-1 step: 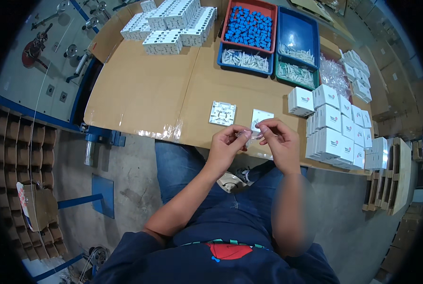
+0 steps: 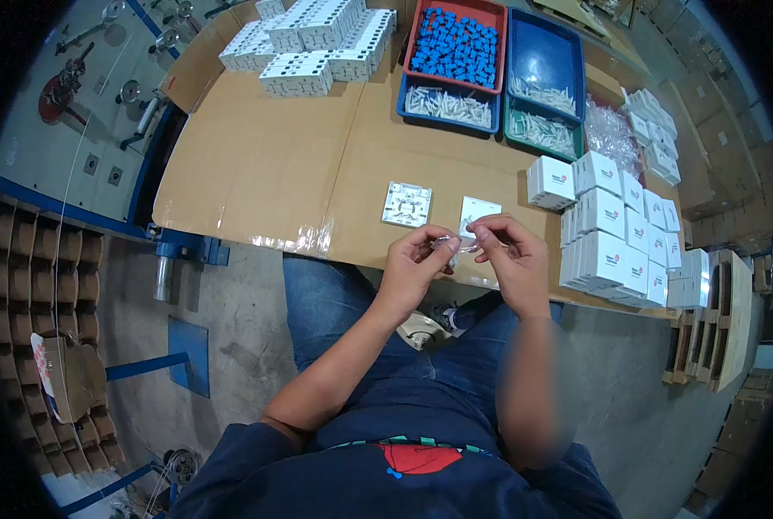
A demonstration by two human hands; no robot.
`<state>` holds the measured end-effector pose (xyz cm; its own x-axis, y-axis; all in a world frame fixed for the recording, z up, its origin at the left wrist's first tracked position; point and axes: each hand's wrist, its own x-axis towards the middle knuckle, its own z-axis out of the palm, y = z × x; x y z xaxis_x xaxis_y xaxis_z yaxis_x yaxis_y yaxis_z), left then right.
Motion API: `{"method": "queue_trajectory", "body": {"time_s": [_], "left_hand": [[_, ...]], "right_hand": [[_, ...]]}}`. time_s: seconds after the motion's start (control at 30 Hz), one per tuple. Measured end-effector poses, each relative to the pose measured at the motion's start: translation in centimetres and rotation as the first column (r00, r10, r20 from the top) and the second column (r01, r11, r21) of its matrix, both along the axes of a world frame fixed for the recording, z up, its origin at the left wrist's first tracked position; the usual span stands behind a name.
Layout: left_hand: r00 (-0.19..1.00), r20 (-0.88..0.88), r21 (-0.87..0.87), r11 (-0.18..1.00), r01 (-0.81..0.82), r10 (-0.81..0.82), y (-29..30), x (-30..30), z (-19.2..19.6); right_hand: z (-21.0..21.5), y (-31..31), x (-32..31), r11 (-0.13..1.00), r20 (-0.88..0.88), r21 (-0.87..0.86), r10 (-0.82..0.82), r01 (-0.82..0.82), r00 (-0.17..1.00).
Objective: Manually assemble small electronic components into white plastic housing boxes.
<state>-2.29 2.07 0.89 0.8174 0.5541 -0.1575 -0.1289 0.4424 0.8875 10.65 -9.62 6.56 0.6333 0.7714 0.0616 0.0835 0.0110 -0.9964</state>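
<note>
Close to the table's front edge, my left hand (image 2: 414, 270) and my right hand (image 2: 518, 264) face each other with fingertips pinched. Between them is a small piece of clear, shiny plastic (image 2: 467, 248), perhaps a little bag; fingers cover most of it. Just beyond my fingers lies a white square piece (image 2: 480, 208), partly hidden by my right hand. To its left, a white square frame with metal parts (image 2: 406, 204) rests flat on the cardboard.
Stacked white boxes (image 2: 602, 218) stand at right. Farther back are a red tray (image 2: 455, 85) of blue pieces, blue trays (image 2: 545, 56) and a green tray (image 2: 542, 151) with white plugs, and crumpled clear plastic (image 2: 610, 138). White frames (image 2: 317, 39) are piled far left on the cardboard-covered table (image 2: 257, 164).
</note>
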Motion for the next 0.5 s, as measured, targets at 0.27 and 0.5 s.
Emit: {"method": "queue_trajectory", "body": {"time_s": [0.27, 0.5], "left_hand": [[0.999, -0.004, -0.126, 0.991, -0.037, 0.037, -0.03, 0.03, 0.32], [0.998, -0.009, -0.166, 0.985, -0.056, 0.056, -0.04, 0.00, 0.20]], "right_hand": [[-0.06, -0.01, 0.23, 1.000, -0.078, -0.005, -0.017, 0.017, 0.997], [-0.51, 0.29, 0.15, 0.992, -0.095, -0.123, -0.029, 0.017, 0.995]]}}
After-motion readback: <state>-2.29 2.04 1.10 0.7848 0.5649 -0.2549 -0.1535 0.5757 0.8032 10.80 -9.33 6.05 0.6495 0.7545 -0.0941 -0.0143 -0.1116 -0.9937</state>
